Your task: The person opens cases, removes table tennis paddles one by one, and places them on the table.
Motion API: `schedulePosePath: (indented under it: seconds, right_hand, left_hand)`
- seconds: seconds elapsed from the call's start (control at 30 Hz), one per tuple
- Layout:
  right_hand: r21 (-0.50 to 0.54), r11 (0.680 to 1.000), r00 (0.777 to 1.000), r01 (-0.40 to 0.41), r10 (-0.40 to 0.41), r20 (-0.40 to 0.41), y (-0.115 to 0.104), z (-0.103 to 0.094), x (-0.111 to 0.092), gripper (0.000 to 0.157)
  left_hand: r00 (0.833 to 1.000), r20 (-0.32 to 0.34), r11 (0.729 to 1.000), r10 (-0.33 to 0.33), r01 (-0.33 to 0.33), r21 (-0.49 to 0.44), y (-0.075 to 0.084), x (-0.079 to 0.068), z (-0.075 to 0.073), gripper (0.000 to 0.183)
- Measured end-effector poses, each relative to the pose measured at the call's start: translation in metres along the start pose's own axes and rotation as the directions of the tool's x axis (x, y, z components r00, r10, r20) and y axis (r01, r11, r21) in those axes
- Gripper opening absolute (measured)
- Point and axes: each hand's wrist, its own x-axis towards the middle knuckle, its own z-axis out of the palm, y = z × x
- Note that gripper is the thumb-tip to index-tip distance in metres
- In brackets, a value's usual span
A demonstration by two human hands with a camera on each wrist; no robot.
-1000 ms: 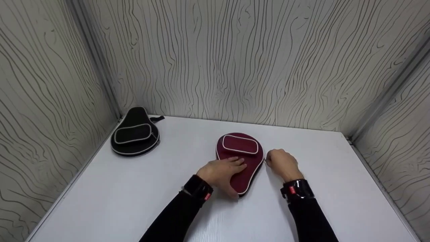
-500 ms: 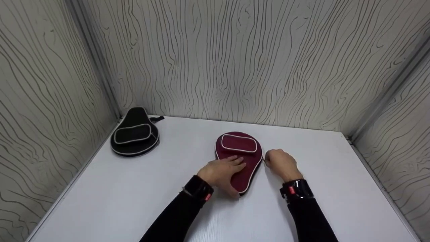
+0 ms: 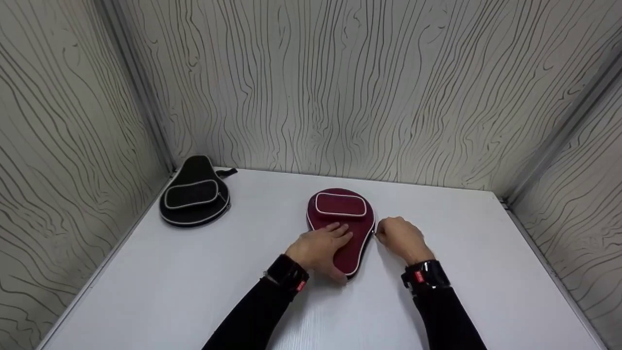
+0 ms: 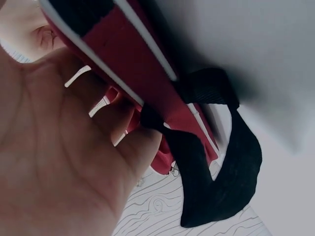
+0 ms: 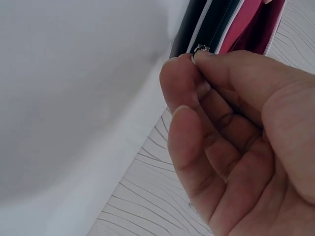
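I see the white-piped maroon paddle-shaped fabric case (image 3: 360,229) flat near the middle of the white table (image 3: 160,282) | Left hand (image 3: 318,250): fingers spread, resting on the case | Right hand (image 3: 401,238): pinching the small metal zipper pull (image 5: 201,48) at its right edge | Far left: white-piped black paddle-shaped fabric case (image 3: 195,194)

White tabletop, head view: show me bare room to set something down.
Bare patches: between the black, paddle-shaped fabric case and the dark-red, paddle-shaped fabric case; and from the right hand to the right edge of the white tabletop. Crowded: around the dark-red case, left hand on it, right hand at its side.
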Motion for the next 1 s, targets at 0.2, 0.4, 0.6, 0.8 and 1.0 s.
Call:
schedulePosePath:
  seconds: [0.2,0.4,0.6,0.8,1.0]
  right_hand:
    - [-0.005,0.999,0.999,0.034,-0.034,0.004,-0.008,0.001,0.000,0.027]
    - [-0.008,0.999,0.999,0.045,-0.045,0.008,-0.015,0.002,-0.002,0.029]
    - [-0.004,0.998,0.998,0.062,-0.062,0.009,-0.021,0.004,-0.002,0.027]
    - [-0.007,0.997,0.997,0.077,-0.077,0.015,-0.027,0.006,-0.001,0.020]
    - [-0.010,0.996,0.996,0.084,-0.083,0.035,-0.032,0.008,-0.001,0.018]
  left_hand:
    - [1.000,-0.021,1.000,-0.022,0.022,-0.015,-0.001,0.001,0.001,0.117]
    - [0.998,-0.039,0.999,-0.041,0.040,-0.015,-0.003,0.002,0.003,0.118]
    - [0.996,-0.071,0.998,-0.061,0.062,0.000,-0.004,0.002,0.004,0.117]
    - [0.993,-0.082,0.997,-0.082,0.081,-0.018,-0.004,0.000,0.004,0.116]
    - [0.991,-0.087,0.995,-0.101,0.100,-0.019,-0.007,0.001,0.004,0.117]
